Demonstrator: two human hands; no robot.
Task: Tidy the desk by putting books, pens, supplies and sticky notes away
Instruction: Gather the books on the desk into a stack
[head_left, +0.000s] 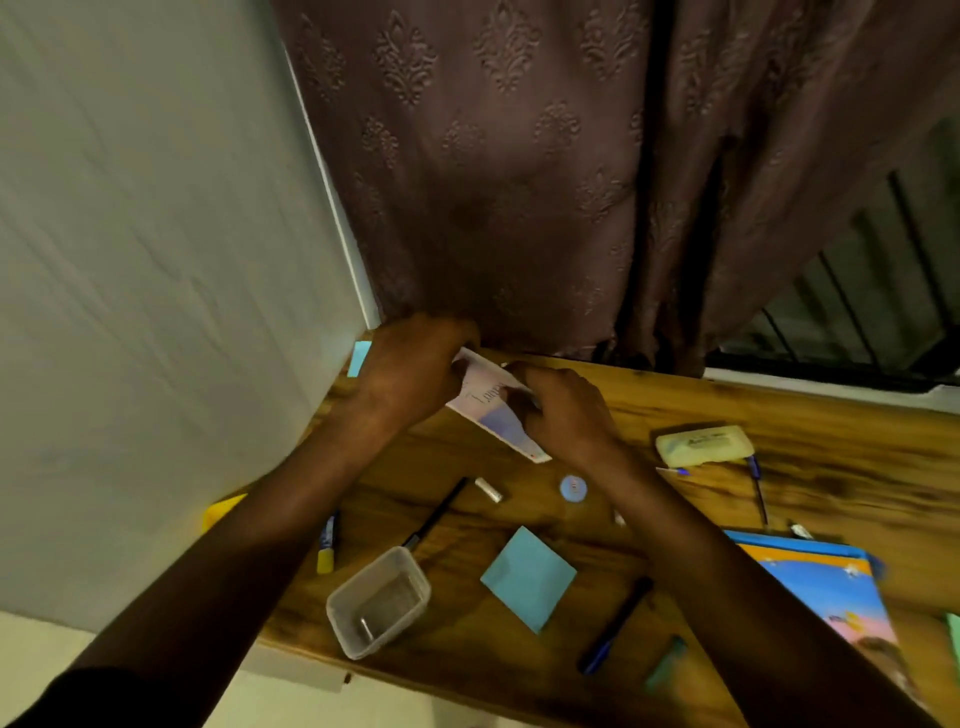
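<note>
Both my hands hold a thin pale book (493, 410) with a lilac cover at the far left of the wooden desk (810, 488), close to the curtain. My left hand (410, 369) grips its far end and my right hand (566, 410) grips its near side. Loose on the desk lie a blue sticky-note pad (529, 577), a black pen (436, 514), a blue pen (615, 626), a yellow-capped marker (327, 543), a small white tube (488, 489) and a round blue item (573, 488). A colourful book (826, 592) lies at the right.
An open clear plastic tub (379, 603) stands near the desk's front edge. A pale yellow pouch (704, 444) and another pen (758, 488) lie at the right. A brown patterned curtain (519, 182) hangs behind the desk; a pale wall (156, 260) is on the left.
</note>
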